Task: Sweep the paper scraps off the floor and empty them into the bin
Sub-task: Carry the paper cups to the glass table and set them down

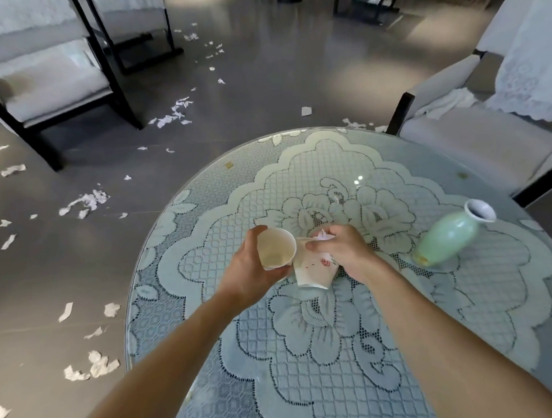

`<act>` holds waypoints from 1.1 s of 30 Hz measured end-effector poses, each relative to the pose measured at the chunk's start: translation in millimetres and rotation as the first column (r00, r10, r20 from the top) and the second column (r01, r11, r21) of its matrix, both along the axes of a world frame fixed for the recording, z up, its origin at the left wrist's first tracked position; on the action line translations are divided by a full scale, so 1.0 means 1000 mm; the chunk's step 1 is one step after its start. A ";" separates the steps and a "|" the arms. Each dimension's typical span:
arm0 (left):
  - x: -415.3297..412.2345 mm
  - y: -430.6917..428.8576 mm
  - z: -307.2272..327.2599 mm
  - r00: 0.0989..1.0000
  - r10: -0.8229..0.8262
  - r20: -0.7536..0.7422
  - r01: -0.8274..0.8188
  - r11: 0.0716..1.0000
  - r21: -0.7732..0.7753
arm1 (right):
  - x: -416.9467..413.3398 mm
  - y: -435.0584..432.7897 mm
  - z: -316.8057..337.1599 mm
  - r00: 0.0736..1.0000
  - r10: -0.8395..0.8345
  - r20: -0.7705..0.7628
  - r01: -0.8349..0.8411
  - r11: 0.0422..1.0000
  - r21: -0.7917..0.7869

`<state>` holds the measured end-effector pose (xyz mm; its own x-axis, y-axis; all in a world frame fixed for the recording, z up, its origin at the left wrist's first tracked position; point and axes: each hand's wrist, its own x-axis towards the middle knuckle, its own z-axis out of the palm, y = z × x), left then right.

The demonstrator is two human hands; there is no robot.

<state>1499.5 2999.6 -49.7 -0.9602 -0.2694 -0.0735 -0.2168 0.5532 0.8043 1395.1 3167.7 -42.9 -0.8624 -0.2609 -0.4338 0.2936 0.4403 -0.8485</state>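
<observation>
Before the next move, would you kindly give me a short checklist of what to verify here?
1. Left hand grips the plain paper cup: ok.
2. Right hand holds the printed paper cup, a crumpled scrap at its rim: ok.
3. Green vase stands apart from both hands: ok.
4. Floor free of paper scraps: not ok, many lie scattered.
5. Broom and bin located: cannot tell, neither is in view.
</observation>
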 end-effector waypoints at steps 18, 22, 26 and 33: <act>0.092 0.202 0.094 0.907 -0.418 -0.060 0.413 0.908 -0.070 | 0.206 0.237 0.120 0.875 -0.355 -0.328 0.350 0.934 -0.077; 0.126 0.320 0.105 0.763 -0.644 -0.061 0.645 0.764 -0.013 | 0.294 0.344 0.128 0.748 -0.556 -0.362 0.584 0.811 -0.040; 0.177 0.446 0.115 0.505 -0.860 -0.075 0.863 0.502 0.052 | 0.403 0.441 0.140 0.526 -0.761 -0.380 0.816 0.578 -0.027; 0.314 0.626 0.121 -0.065 -0.998 -0.027 0.998 -0.065 -0.025 | 0.632 0.514 0.133 -0.044 -0.953 -0.299 0.996 -0.021 -0.082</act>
